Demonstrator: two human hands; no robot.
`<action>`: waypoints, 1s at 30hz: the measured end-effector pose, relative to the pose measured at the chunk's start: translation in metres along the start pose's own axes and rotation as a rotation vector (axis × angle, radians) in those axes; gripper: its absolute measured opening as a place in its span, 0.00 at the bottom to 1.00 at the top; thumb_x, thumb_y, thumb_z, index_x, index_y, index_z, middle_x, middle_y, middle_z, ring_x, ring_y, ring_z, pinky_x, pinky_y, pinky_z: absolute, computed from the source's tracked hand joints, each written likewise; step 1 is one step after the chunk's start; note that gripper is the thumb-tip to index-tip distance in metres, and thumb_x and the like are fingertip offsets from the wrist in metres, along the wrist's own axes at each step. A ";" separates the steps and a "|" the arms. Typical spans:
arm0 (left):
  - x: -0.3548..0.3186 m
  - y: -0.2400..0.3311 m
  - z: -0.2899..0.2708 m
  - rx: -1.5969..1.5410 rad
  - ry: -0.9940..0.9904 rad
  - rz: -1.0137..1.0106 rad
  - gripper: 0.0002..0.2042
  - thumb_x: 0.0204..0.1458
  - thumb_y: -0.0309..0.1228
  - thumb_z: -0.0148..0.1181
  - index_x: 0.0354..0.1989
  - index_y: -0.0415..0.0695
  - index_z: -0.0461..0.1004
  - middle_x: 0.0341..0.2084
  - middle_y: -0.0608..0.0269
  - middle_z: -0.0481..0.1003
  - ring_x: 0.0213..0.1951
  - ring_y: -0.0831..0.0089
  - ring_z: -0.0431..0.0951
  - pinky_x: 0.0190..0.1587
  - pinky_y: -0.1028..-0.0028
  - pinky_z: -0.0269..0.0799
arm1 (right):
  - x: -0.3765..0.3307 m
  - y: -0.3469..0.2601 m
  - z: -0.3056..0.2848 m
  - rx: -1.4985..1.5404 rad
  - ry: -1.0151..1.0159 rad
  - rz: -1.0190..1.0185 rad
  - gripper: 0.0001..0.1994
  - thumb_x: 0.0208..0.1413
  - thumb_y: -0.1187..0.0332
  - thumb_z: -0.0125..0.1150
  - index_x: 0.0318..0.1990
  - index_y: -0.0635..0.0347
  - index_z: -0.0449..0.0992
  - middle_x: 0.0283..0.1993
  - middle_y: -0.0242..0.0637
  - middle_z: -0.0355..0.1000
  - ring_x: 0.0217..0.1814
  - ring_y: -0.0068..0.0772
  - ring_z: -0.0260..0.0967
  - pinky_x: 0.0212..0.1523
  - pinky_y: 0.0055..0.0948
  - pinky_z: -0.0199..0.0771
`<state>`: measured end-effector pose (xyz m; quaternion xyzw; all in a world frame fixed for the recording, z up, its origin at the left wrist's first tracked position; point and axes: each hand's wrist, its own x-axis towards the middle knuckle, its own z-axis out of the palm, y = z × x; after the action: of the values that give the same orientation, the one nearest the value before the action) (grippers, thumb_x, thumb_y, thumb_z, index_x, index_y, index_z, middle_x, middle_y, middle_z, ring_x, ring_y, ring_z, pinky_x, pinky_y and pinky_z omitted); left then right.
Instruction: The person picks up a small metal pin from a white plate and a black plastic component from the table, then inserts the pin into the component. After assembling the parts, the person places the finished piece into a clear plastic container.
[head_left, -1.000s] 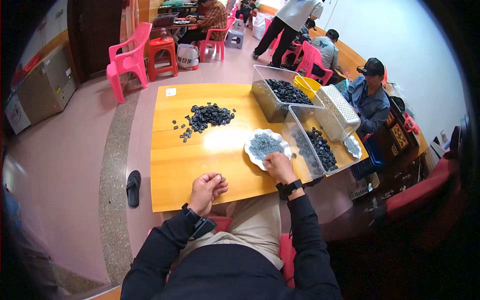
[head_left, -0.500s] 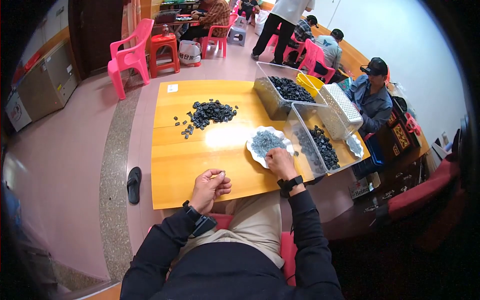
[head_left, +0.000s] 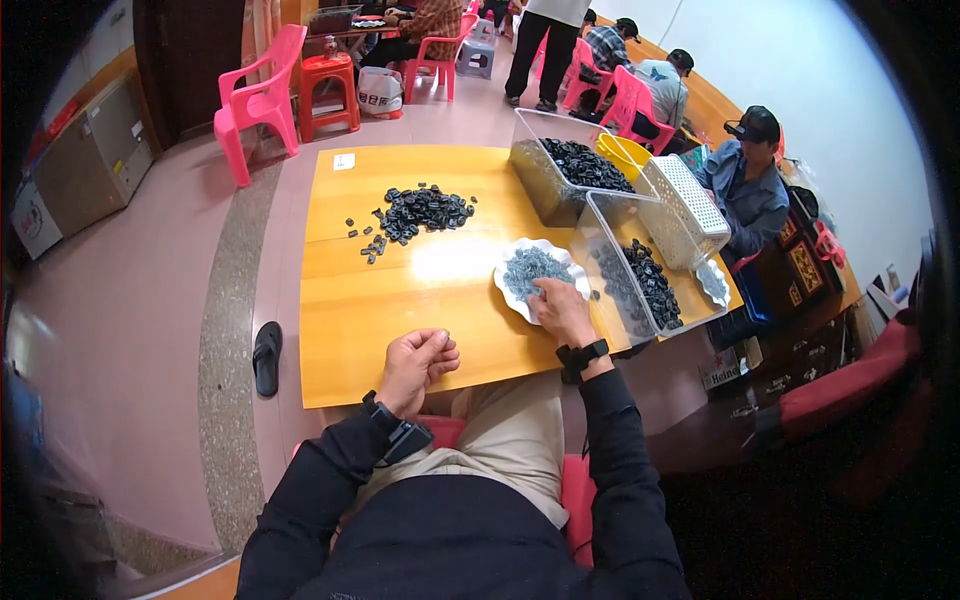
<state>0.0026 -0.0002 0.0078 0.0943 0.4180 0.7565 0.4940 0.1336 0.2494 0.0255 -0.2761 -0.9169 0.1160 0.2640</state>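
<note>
White plate point(head_left: 512, 296): one; clear bins point(head_left: 600, 215): two.

Both forearms enter from the lower edge in dark long sleeves, each wrist carrying a dark band. The left hand point(head_left: 418, 366) sits close in front of the body, palm turned upward and toward the person, fingers curled loosely inward with the thumb lying across them; whether anything lies inside the curl cannot be told. The right hand point(head_left: 561, 310) is extended farther forward and to the right of the left hand, palm down, wrist roughly straight, fingers bunched and pointing forward and down. The two hands are well apart.
</note>
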 end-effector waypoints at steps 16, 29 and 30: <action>0.001 -0.001 -0.003 0.000 -0.042 0.018 0.06 0.57 0.28 0.56 0.39 0.38 0.71 0.30 0.61 0.75 0.31 0.75 0.77 0.37 0.75 0.77 | 0.002 0.005 0.005 0.082 -0.051 0.001 0.05 0.49 0.68 0.58 0.29 0.57 0.79 0.33 0.44 0.74 0.37 0.50 0.72 0.37 0.41 0.72; 0.000 0.000 -0.003 0.010 -0.038 0.016 0.07 0.56 0.26 0.56 0.41 0.36 0.70 0.31 0.61 0.75 0.32 0.75 0.77 0.38 0.75 0.78 | 0.000 0.000 0.007 0.145 0.059 -0.009 0.05 0.51 0.74 0.58 0.34 0.63 0.78 0.33 0.47 0.76 0.38 0.47 0.74 0.39 0.34 0.73; 0.000 0.000 -0.003 0.010 -0.039 0.014 0.07 0.56 0.26 0.56 0.41 0.36 0.70 0.31 0.61 0.75 0.32 0.75 0.77 0.38 0.75 0.78 | -0.001 0.003 0.007 0.144 0.058 -0.006 0.05 0.51 0.74 0.58 0.34 0.63 0.78 0.33 0.47 0.76 0.38 0.47 0.74 0.39 0.34 0.73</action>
<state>0.0013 -0.0015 0.0061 0.1144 0.4114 0.7558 0.4964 0.1312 0.2506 0.0183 -0.2567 -0.8989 0.1727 0.3101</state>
